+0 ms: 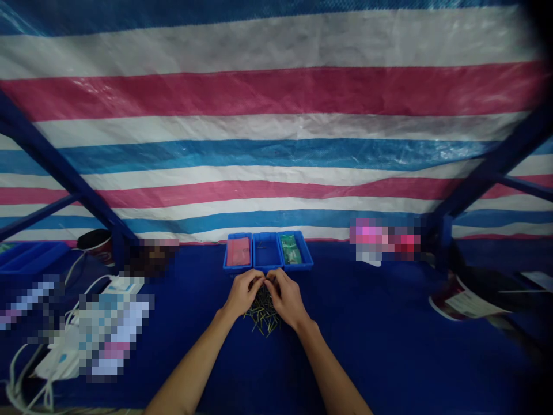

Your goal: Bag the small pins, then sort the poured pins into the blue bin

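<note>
Fingertips of the left hand (242, 294) and right hand (288, 295) meet above the far end of a heap of thin dark sticks (265, 320), though whether they pinch a piece cannot be told. Much appears left to handle: the sticks lie loose on the blue counter (345, 331), between and nearer than the hands, while just beyond them the middle blue compartment (268, 259) shows little more than a thin sliver, between pink slips (238, 252) and green packets (291, 251).

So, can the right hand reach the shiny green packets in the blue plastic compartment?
Probably yes: the right hand is close, and the green packets lie uncovered in the open compartment.
</note>
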`<state>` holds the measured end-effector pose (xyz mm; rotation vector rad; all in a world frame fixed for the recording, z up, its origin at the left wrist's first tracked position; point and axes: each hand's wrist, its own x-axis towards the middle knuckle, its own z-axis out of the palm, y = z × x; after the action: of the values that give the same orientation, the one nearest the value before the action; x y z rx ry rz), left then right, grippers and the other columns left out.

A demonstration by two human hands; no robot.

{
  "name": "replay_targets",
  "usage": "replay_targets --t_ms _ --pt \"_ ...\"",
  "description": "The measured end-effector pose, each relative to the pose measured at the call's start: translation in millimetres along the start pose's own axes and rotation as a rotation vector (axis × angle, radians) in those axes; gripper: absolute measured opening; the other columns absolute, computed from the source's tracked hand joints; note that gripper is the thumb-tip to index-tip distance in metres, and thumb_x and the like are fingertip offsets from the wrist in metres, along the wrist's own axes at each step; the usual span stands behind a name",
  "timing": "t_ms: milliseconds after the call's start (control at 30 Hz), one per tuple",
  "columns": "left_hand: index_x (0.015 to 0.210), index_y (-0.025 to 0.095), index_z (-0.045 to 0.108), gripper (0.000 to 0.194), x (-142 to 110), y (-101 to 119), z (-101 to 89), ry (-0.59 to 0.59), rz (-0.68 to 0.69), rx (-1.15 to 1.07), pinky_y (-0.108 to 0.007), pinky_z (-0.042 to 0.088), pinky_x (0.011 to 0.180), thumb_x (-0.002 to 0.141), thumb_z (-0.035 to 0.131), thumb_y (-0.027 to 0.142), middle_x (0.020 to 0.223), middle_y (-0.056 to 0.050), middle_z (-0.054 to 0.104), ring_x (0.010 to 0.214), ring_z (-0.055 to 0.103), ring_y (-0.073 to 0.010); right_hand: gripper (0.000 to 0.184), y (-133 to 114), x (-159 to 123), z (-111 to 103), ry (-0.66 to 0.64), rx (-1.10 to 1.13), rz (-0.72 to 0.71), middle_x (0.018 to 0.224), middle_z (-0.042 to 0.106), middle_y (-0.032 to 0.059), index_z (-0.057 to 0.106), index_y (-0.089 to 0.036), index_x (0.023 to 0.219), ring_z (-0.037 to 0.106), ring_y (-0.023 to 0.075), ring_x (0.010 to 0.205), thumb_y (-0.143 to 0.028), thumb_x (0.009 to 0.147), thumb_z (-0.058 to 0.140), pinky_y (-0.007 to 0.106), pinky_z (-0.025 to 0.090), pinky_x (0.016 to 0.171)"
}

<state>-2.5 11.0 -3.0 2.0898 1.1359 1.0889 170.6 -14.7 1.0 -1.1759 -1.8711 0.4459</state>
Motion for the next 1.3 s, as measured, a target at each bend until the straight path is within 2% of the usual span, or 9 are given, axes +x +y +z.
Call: replay_targets --t_ms 167,667,933,1100,1167,1300 --pt "0.085 0.016 0.065 0.021 0.3 0.5 0.4 -0.002 -0.011 -0.006 -0.023 0.039 0.063 0.097 0.053 0.029 0.073 0.0 0.061 0.064 0.051 -0.0123 0.018 1.1 0.8 2.4 0.016 0.014 -0.003 0.09 0.062 0.0034 0.056 -0.023 0.099 0.062 0.0184 0.082 -0.02 0.102 0.039 0.027 0.046 0.075" --pt "0.087 0.017 0.065 0.023 0.2 -2.5 2.7 -0.021 0.03 0.029 -0.024 0.043 0.069 0.098 0.05 0.031 0.078 -0.002 0.064 0.069 0.057 -0.0138 0.019 5.9 -0.1 5.3 0.014 -0.069 0.052 0.09 0.064 0.003 0.057 -0.022 0.097 0.063 0.0175 0.079 -0.023 0.104 0.038 0.026 0.041 0.072" --pt "0.087 0.017 0.066 0.022 0.3 2.2 1.5 -0.026 0.035 0.035 -0.024 0.042 0.066 0.098 0.052 0.03 0.074 -0.001 0.062 0.066 0.055 -0.0131 0.035 6.1 0.4 6.7 0.064 -0.19 0.072 0.076 0.06 0.0016 0.054 -0.021 0.079 0.058 0.0154 0.067 -0.03 0.106 0.035 0.025 0.035 0.063" --pt "0.086 0.017 0.066 0.021 0.3 2.9 1.8 -0.036 0.031 0.041 -0.024 0.041 0.065 0.097 0.053 0.029 0.073 -0.001 0.061 0.064 0.054 -0.0125 0.045 9.2 -0.4 7.7 0.114 -0.215 0.13 0.063 0.056 -0.0003 0.05 -0.021 0.067 0.053 0.0142 0.055 -0.038 0.107 0.035 0.026 0.03 0.057" --pt "0.085 0.017 0.065 0.022 0.4 1.9 1.8 -0.03 0.013 0.034 -0.023 0.04 0.064 0.098 0.052 0.03 0.073 0.0 0.061 0.063 0.053 -0.0125 0.042 9.6 -0.5 5.4 0.112 -0.162 0.131 0.066 0.059 0.0 0.053 -0.021 0.071 0.056 0.0145 0.058 -0.038 0.106 0.038 0.026 0.032 0.058" --pt "0.085 0.017 0.064 0.025 1.2 1.0 0.1 0.006 -0.039 0.011 -0.023 0.04 0.064 0.098 0.051 0.032 0.073 -0.001 0.062 0.064 0.053 -0.0128 0.019 9.1 0.3 1.2 0.066 0.007 0.073 0.085 0.068 0.002 0.061 -0.021 0.095 0.064 0.0165 0.075 -0.031 0.102 0.047 0.024 0.042 0.069"
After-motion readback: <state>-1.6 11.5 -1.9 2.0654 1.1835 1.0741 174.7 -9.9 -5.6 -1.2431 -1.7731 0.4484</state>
